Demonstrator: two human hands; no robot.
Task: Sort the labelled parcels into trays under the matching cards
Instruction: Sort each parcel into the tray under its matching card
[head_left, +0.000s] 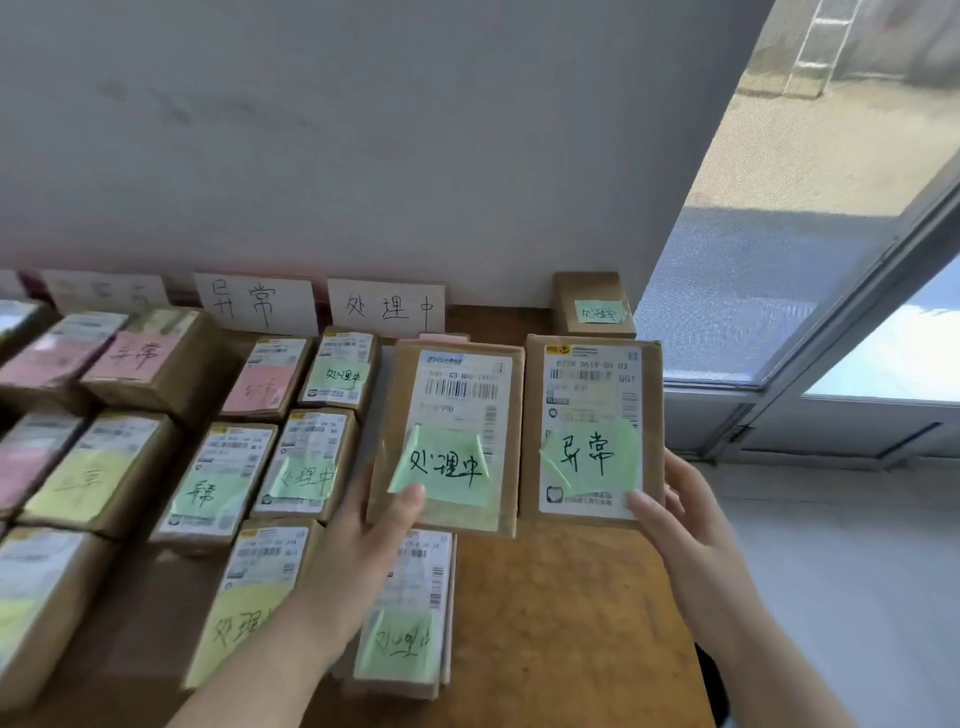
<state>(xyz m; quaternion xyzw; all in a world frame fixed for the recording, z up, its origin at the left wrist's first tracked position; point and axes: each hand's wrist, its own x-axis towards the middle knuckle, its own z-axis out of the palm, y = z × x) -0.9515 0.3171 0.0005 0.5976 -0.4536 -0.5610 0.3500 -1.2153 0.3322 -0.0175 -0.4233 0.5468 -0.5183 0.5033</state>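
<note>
**While Both Hands Hold Parcels: Grip and Position**

While both parcels are raised above the wooden table (561, 613), each hand supports one of them. The left hand (374, 525) grips the 处理中 parcel (447, 395) at its near left corner. Its thumb presses on the front face at the edge of the green note, and its other fingers are hidden behind the box. The right hand (675, 509) grips the 异常 parcel (592, 384) at its near right corner. Its thumb lies on the shipping label, and its fingers curl round the right edge. The two parcels stand upright, faces toward the camera, just beside each other and right of centre.

At the far edge of the table, against the wall, stands the 异常 card (257, 304). Just right of it stands the 处理中 card (387, 306). Rows of labelled boxes (218, 478) with pink, yellow and green notes lie on the table to the left. One small box (592, 306) with a green note sits at the far right corner, near the window (779, 249).
</note>
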